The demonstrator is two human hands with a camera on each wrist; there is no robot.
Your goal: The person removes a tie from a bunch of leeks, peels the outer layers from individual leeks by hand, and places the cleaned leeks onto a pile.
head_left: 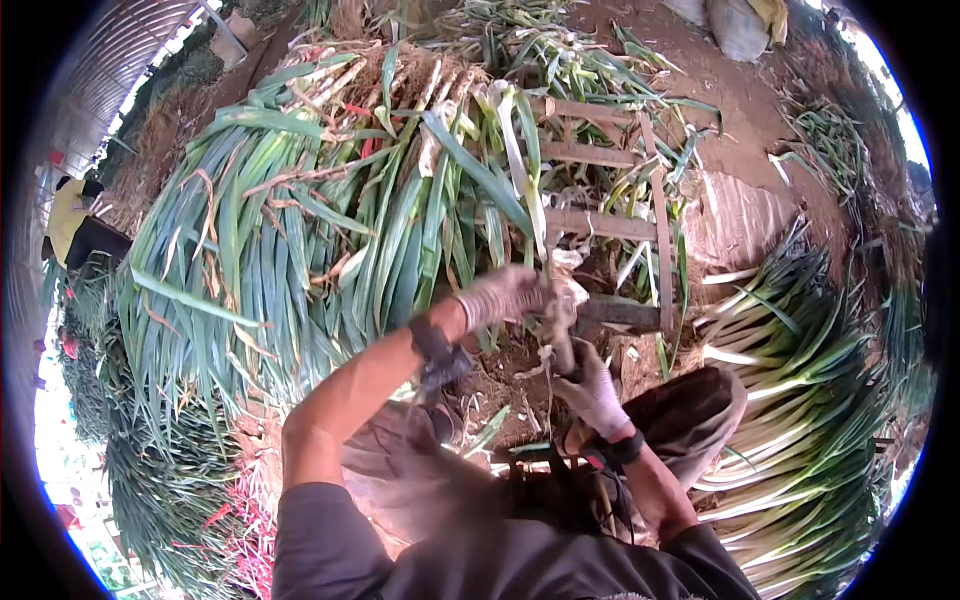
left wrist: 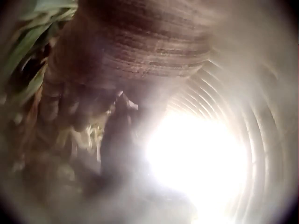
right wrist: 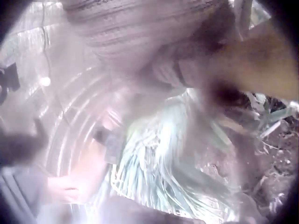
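Note:
My left hand (head_left: 508, 295), in a striped knit glove, reaches in from the left with its fingers at the upper part of a brownish green onion stalk (head_left: 562, 335). In the left wrist view its fingers (left wrist: 51, 105) curl down by pale shreds (left wrist: 93, 137). Lower down and to the right, my gloved right hand (head_left: 592, 392) grips the stalk's lower part, fingers bent round it. A long green onion with a white shaft (head_left: 513, 140) stretches away just beyond the left hand. The right wrist view is hazy, with the glove (right wrist: 140, 32) across its top.
A big heap of untrimmed green onions (head_left: 390, 210) lies ahead and left, roots away from me. A slatted wooden frame (head_left: 600, 225) stands ahead. Cleaned green onions with white shafts (head_left: 780, 400) lie fanned at right. Another person (head_left: 75, 225) is at far left.

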